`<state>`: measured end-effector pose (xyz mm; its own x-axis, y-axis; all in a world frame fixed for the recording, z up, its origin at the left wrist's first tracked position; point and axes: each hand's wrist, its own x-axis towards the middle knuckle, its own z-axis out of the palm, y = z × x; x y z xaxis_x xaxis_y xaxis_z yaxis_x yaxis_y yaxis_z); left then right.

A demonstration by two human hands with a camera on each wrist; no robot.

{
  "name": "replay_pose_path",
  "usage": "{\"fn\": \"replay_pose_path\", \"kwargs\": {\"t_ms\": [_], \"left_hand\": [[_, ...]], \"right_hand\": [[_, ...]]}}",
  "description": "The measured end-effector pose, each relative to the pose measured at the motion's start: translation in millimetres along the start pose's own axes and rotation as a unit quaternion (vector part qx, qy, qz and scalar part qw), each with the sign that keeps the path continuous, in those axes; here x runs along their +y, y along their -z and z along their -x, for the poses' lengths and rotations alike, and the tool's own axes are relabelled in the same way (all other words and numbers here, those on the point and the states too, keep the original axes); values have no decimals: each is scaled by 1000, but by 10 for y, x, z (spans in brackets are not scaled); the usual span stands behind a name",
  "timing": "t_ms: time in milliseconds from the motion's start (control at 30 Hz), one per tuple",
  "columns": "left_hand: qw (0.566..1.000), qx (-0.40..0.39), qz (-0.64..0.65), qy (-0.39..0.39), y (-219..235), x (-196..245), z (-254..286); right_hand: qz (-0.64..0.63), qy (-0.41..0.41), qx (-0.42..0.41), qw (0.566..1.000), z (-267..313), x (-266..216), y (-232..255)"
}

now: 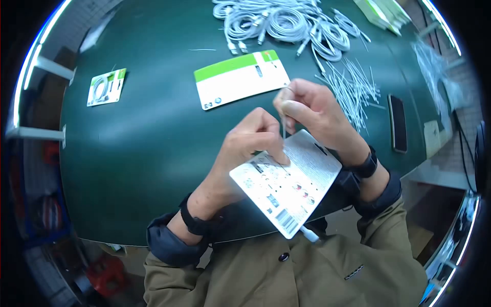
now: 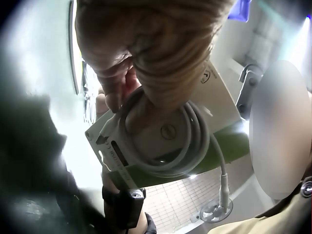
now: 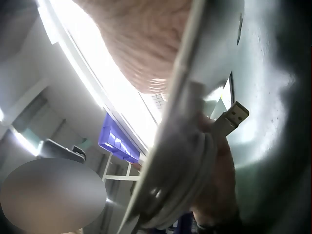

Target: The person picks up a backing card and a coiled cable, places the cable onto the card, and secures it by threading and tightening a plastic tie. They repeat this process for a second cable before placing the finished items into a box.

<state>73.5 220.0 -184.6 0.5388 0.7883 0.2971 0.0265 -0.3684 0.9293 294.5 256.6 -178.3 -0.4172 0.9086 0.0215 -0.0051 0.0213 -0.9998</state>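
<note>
My left hand (image 1: 236,147) grips a printed cardboard card (image 1: 310,179), tilted over the table's front edge, its thumb on the printed face. On the card's other side lies a coiled white cable (image 2: 197,139), with left fingers reaching inside the coil in the left wrist view. A USB plug (image 3: 236,116) sticks out from the coil in the right wrist view. One cable end (image 1: 309,234) hangs below the card's lower corner. Just above the card, my right hand (image 1: 318,113) pinches a thin white tie (image 1: 284,127) that runs down to the card.
Flat beyond the hands lies a green-and-white card (image 1: 240,82). A pile of coiled white cables (image 1: 286,24) sits at the back, with loose white ties (image 1: 353,92) to its right. A phone (image 1: 397,124) lies far right, and a carded cable (image 1: 106,88) at left.
</note>
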Motion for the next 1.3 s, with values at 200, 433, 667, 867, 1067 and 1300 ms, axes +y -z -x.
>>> {"fn": "replay_pose_path", "kwargs": {"t_ms": [200,433,667,867,1067,1300], "left_hand": [[998,27,59,-28,-78,-104,-14],[994,69,13,-80,-46,-149,-3],[989,97,23,-106,-12,-198,-9],[986,127,4,-104,82,-191,-2],[985,154,52,-59,10,-225,24],[972,229,43,42,-78,-184,13]], "right_hand": [[-89,35,-29,995,15,18,63],[-156,68,-30,985,70,-15,57],[-161,93,-60,981,131,-105,41],[-150,43,-85,984,236,-263,-25],[-102,84,-34,991,167,-217,40],[48,110,131,984,79,-147,109]]}}
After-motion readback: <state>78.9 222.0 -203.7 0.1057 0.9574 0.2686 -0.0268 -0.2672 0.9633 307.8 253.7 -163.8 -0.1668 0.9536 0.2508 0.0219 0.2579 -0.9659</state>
